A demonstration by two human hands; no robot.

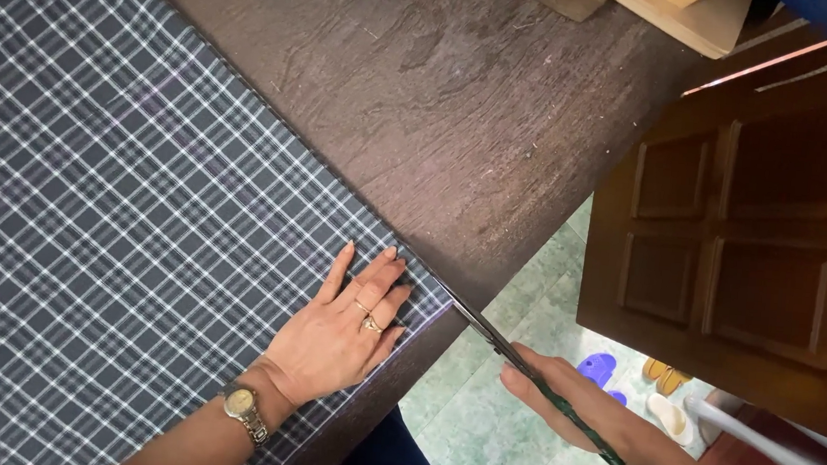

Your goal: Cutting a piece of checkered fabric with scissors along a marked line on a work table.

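From my remote seat I saw a dark wooden table (463,99) filling most of the view, with a panelled wooden door (758,230) standing off to the right above a pale green tiled floor (479,405). Across the table's left part lay the plaid cloth (109,228), dark navy crossed by thin white lines, spread flat with one straight edge running diagonally down toward the table's near corner. The left hand (342,330) lay flat on the cloth near that edge, fingers spread, pressing and gripping nothing; it wore rings and a wristwatch (244,408). The right hand (577,403) was closed around the handles of the scissors (484,332), off the table's corner. Their blades pointed into the cloth's edge just beside the left fingertips (390,253). Sandals (666,375) lay on the floor.
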